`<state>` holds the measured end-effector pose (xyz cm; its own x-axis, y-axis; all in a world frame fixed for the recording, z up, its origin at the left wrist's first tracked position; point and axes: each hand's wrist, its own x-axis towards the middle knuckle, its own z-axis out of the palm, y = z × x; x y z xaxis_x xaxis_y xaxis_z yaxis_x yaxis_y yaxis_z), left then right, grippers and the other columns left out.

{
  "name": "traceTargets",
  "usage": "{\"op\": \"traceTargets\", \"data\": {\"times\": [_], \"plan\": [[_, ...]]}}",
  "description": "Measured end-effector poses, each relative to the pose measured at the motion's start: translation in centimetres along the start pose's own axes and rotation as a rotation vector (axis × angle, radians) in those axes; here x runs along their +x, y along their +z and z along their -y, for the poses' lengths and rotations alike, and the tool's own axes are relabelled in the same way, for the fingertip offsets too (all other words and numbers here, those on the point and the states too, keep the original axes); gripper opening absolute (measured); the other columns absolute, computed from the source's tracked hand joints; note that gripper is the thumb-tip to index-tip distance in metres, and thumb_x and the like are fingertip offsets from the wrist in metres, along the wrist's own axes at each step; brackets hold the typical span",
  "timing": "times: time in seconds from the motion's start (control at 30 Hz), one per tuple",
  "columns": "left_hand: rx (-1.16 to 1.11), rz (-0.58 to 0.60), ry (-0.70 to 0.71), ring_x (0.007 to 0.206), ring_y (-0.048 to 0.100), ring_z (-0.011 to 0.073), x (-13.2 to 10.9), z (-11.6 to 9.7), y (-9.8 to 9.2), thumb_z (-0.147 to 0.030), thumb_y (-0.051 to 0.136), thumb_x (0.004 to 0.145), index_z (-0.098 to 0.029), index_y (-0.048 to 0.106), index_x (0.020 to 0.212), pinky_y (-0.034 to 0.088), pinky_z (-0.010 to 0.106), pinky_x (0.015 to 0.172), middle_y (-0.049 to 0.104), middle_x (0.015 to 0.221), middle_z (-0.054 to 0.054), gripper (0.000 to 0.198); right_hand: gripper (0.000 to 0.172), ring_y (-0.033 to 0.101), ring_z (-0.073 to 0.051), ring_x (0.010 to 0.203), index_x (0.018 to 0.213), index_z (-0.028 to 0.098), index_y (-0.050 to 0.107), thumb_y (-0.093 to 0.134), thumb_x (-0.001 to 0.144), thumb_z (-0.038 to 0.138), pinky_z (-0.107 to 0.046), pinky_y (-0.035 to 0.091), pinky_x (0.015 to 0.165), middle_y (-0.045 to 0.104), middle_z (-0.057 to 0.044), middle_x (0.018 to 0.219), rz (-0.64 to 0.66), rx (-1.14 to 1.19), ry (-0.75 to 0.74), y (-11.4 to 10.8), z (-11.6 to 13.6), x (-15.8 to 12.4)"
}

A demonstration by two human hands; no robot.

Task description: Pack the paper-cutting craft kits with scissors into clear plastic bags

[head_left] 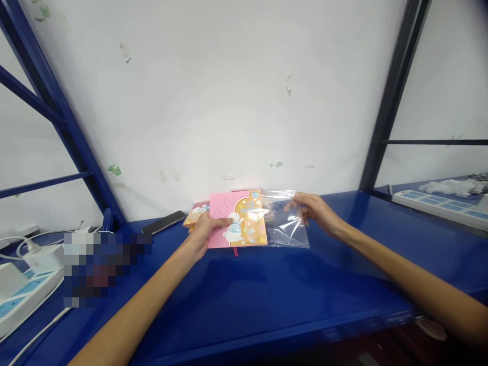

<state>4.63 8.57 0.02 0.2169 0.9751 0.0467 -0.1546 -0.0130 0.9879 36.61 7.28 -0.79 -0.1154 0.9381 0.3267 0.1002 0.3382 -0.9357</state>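
Observation:
My left hand (202,233) grips a pink and yellow booklet (249,223) by its left side, thumb on the front cover. A white animal in a striped top is printed on that cover. The booklet's right part sits inside a clear plastic bag (287,229), which stretches out to the right. My right hand (310,209) pinches the bag near its upper right corner. Behind the booklet lies a stack of similar booklets (195,215), partly hidden. A small pink strip (235,251) pokes out below the booklet; its kind cannot be made out.
A dark phone (164,222) lies on the blue table (244,305) against the wall. Power strips with cables (28,292) stand at the left, and another power strip (438,203) is at the right beyond a metal post (385,122). White crumpled material (457,187) lies behind it.

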Motion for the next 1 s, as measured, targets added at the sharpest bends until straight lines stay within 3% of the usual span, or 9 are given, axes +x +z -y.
{"op": "traceTargets", "data": {"times": [0.17, 0.33, 0.43, 0.53, 0.63, 0.73, 0.8, 0.9, 1.0], "plan": [[0.03, 0.014, 0.014, 0.101, 0.074, 0.0349, -0.1, -0.1, 0.1, -0.025, 0.091, 0.059, -0.014, 0.069, 0.111, 0.062, 0.044, 0.083, 0.076, 0.119, 0.018, 0.057, 0.036, 0.062, -0.011, 0.05, 0.081, 0.02, 0.064, 0.063, 0.092, 0.055, -0.025, 0.043, 0.042, 0.077, -0.008, 0.099, 0.032, -0.084, -0.016, 0.2, 0.3, -0.2], [0.084, 0.04, 0.06, 0.103, 0.074, 0.0364, -0.2, 0.0, 0.2, -0.027, 0.089, 0.064, -0.014, 0.068, 0.112, 0.061, 0.048, 0.087, 0.075, 0.12, 0.019, 0.055, 0.037, 0.063, -0.014, 0.049, 0.088, 0.02, 0.069, 0.063, 0.093, 0.056, -0.024, 0.044, 0.043, 0.066, -0.001, 0.062, 0.066, -0.168, -0.019, 0.9, 0.8, -0.7], [0.135, 0.013, 0.12, 0.103, 0.074, 0.0355, -0.3, 0.0, 0.3, -0.027, 0.088, 0.065, -0.015, 0.066, 0.114, 0.061, 0.048, 0.087, 0.075, 0.119, 0.017, 0.055, 0.037, 0.063, -0.015, 0.049, 0.086, 0.021, 0.067, 0.061, 0.094, 0.057, -0.025, 0.044, 0.044, 0.061, 0.002, 0.056, 0.069, -0.197, -0.036, 1.1, 1.0, -0.9], [0.203, -0.054, 0.213, 0.103, 0.073, 0.0336, -0.4, -0.2, 0.5, -0.028, 0.089, 0.064, -0.016, 0.064, 0.115, 0.06, 0.046, 0.087, 0.075, 0.116, 0.014, 0.058, 0.037, 0.064, -0.015, 0.049, 0.086, 0.022, 0.064, 0.061, 0.094, 0.058, -0.025, 0.045, 0.043, 0.065, 0.001, 0.063, 0.065, -0.219, -0.06, 1.1, 0.8, -0.8], [0.268, -0.087, 0.321, 0.108, 0.07, 0.0322, -0.6, -0.6, 0.7, -0.03, 0.09, 0.063, -0.017, 0.064, 0.115, 0.057, 0.043, 0.092, 0.074, 0.117, 0.011, 0.06, 0.037, 0.065, -0.013, 0.052, 0.092, 0.021, 0.065, 0.063, 0.093, 0.058, -0.025, 0.045, 0.042, 0.073, -0.005, 0.09, 0.066, -0.238, -0.081, 1.1, 0.6, -0.7], [0.414, -0.136, 0.497, 0.11, 0.067, 0.0305, -0.8, -0.7, 0.8, -0.033, 0.086, 0.07, -0.019, 0.063, 0.121, 0.053, 0.039, 0.094, 0.073, 0.119, 0.009, 0.057, 0.038, 0.066, -0.013, 0.055, 0.106, 0.023, 0.065, 0.066, 0.09, 0.057, -0.026, 0.045, 0.042, 0.073, -0.008, 0.112, 0.022, -0.268, -0.1, 1.3, 0.6, -0.7], [0.577, -0.208, 0.63, 0.103, 0.069, 0.029, -1.0, -0.4, 0.8, -0.036, 0.081, 0.078, -0.021, 0.064, 0.118, 0.053, 0.037, 0.09, 0.074, 0.112, 0.007, 0.046, 0.044, 0.068, -0.016, 0.06, 0.119, 0.027, 0.062, 0.071, 0.088, 0.056, -0.028, 0.047, 0.044, 0.072, -0.008, 0.117, -0.073, -0.329, -0.141, 1.4, 0.7, -0.9], [0.768, -0.259, 0.767, 0.088, 0.07, 0.0265, -1.1, 0.3, 0.6, -0.032, 0.073, 0.085, -0.025, 0.067, 0.102, 0.051, 0.037, 0.085, 0.076, 0.095, 0.004, 0.02, 0.054, 0.072, -0.025, 0.083, 0.132, 0.03, 0.057, 0.074, 0.087, 0.053, -0.035, 0.056, 0.059, 0.072, -0.009, 0.121, -0.222, -0.501, -0.312, 1.4, 0.7, -1.2], [0.82, -0.19, 0.84, 0.098, 0.07, 0.0278, -1.3, 0.8, 0.3, -0.022, 0.071, 0.083, -0.028, 0.069, 0.094, 0.049, 0.038, 0.093, 0.078, 0.099, 0.004, 0.013, 0.051, 0.067, -0.031, 0.11, 0.133, 0.03, 0.06, 0.075, 0.088, 0.049, -0.045, 0.058, 0.082, 0.071, -0.009, 0.126, -0.218, -0.661, -0.506, 1.5, 0.5, -1.4]]}}
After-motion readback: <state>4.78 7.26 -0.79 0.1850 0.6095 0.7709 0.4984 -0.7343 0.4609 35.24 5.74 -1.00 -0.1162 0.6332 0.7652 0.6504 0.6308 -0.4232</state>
